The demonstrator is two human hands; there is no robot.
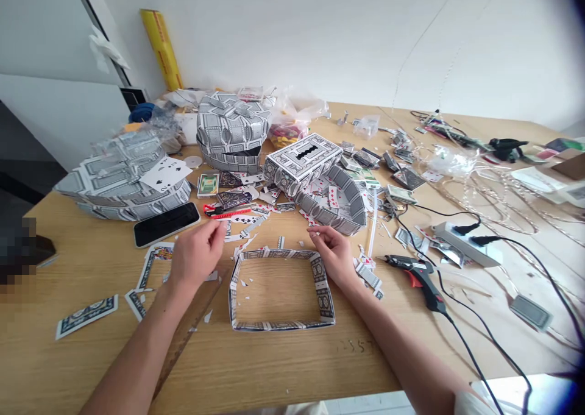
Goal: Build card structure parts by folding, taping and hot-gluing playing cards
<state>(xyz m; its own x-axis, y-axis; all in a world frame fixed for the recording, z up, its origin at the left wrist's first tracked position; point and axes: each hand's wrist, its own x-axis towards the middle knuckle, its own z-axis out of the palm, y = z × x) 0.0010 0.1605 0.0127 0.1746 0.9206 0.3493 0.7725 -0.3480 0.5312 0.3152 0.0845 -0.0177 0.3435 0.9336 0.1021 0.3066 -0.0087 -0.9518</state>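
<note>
head view, reading from the left with the card frame point(281, 290) as the landmark: a low rectangular wall of folded playing cards, it lies flat on the wooden counter point(292, 366) in front of the person. far left of the frame sits a loose card point(86, 315), face down. up and left of the frame a black phone point(167, 223) lies screen up, and behind it stands a rounded card-built shell point(123, 180). the left hand point(196, 258) hovers just left of the frame's upper left corner; its grip is nearly closed, thumb and forefinger pinched together, but whether a scrap is between them cannot be told. under that forearm, left of the frame, a wooden ruler point(192, 326) lies slanted. behind the frame sits a slotted card box point(301, 161). the right hand point(336, 258) rests at the frame's upper right corner, its grip loose, fingers curled and touching the wall there, not closed round it. right of the frame a black glue gun point(418, 278) lies on its side, cable trailing away.
</note>
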